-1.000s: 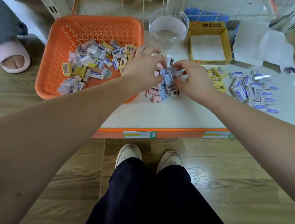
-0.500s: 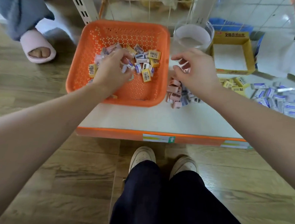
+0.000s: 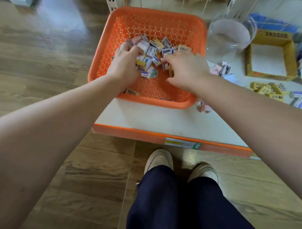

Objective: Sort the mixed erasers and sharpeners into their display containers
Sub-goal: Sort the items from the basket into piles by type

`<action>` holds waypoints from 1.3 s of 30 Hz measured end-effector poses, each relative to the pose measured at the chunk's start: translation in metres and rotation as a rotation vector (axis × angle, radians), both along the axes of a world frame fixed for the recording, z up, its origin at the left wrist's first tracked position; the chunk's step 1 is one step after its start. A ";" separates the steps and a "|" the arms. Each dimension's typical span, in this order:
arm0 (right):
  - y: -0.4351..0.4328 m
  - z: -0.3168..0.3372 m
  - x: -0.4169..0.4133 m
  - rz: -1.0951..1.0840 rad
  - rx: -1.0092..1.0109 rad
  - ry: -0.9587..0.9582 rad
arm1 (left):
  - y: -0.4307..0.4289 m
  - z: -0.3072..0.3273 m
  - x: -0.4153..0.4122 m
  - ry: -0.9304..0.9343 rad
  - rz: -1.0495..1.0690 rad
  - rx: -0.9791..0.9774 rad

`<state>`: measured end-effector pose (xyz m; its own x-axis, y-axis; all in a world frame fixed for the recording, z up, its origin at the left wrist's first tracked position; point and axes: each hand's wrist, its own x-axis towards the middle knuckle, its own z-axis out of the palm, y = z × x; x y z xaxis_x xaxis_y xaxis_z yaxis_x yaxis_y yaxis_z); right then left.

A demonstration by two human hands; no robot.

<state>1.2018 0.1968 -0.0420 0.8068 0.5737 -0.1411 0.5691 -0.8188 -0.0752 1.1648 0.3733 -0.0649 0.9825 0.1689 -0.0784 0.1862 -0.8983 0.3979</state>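
The orange basket (image 3: 133, 23) sits at the shelf (image 3: 146, 117)'s front left corner, corralling the mixed heap (image 3: 154, 50) within reach. The clear jar (image 3: 228, 39) and yellow box (image 3: 273, 37) wait along the back edge. The left grip (image 3: 124, 63) and right grip (image 3: 186, 69) dig curled fingers in, probably raking; I cannot tell if either holds anything.

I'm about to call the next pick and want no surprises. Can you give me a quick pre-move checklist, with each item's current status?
1. Both in the orange basket, left hand and right hand: ok.
2. Basket holds mixed pieces to sort: ok.
3. The clear jar is open, nothing visible inside: ok.
4. The yellow box is open, nothing inside: ok.
5. Either hand gripping a piece: cannot tell; the fingers are buried in the pile.
6. On the shelf, yellow heap and pink heap lie apart: ok.
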 end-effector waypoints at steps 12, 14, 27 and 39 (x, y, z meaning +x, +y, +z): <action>0.006 -0.010 -0.004 0.032 -0.331 -0.152 | -0.001 -0.003 0.000 -0.027 -0.016 0.075; 0.007 -0.011 -0.003 0.028 -0.358 -0.162 | -0.001 -0.003 0.000 -0.022 -0.011 0.070; 0.003 -0.001 -0.005 0.002 -0.016 -0.052 | -0.010 0.005 0.001 -0.068 -0.104 0.073; -0.069 0.038 -0.009 -0.200 0.549 0.028 | -0.068 0.047 -0.005 -0.251 -0.014 -0.293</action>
<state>1.1932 0.1282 -0.0035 0.9071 0.4058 0.1115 0.3995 -0.7469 -0.5316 1.1601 0.3053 -0.0180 0.9794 0.1611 0.1221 0.0385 -0.7414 0.6699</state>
